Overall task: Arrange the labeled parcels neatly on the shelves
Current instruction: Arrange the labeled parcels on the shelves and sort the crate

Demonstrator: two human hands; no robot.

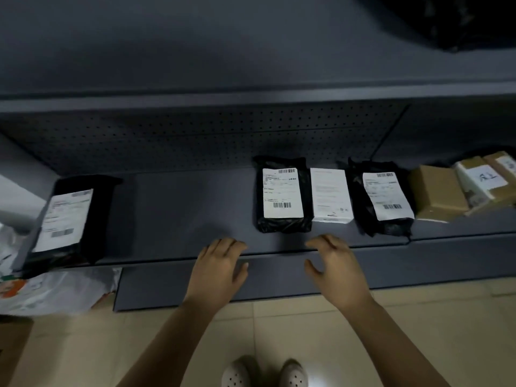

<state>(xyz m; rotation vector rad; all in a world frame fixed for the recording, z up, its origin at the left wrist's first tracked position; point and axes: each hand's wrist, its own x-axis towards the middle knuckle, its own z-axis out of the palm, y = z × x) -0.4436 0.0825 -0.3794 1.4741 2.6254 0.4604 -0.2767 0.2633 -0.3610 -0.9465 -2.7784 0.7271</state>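
Hovering left hand [220,265], right hand [333,263], shelf [181,216], black parcel [282,194] ahead, cardboard boxes [438,194]

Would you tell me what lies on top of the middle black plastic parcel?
A white shipping label with two barcodes covers most of the black plastic parcel; its contents are hidden.

Grey shelf [181,213]: lone black parcel [69,219] at 9 o'clock; from centre toward 3 o'clock, a close-set row of centre black parcel [282,194], white box [331,195], crumpled black parcel [382,198], brown carton [438,194], taped cartons [483,180].
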